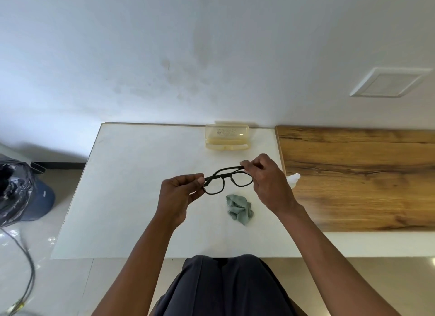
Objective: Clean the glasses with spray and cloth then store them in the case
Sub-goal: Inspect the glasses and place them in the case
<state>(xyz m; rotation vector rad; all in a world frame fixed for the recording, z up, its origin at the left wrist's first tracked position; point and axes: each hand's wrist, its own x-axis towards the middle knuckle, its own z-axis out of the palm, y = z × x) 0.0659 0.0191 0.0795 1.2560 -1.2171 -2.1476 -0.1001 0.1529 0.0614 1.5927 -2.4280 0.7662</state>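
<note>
Black-framed glasses (224, 180) hang above the white table (131, 198), held at both ends. My left hand (179, 195) pinches the left end of the frame. My right hand (268, 181) pinches the temple arms at the right end; the arms look folded across the top. Below the glasses a crumpled grey-green cloth (240, 209) lies on the table. A small white spray bottle (293, 179) lies behind my right hand, mostly hidden by it. At the table's far edge a pale yellow translucent case (226, 136) stands open, lid up against the wall.
A wood-grain tabletop (357, 174) adjoins the white table on the right. On the floor to the left are a black plastic bag (14, 193), a blue container (44, 198) and a cable (28, 264). A white wall rises behind the table.
</note>
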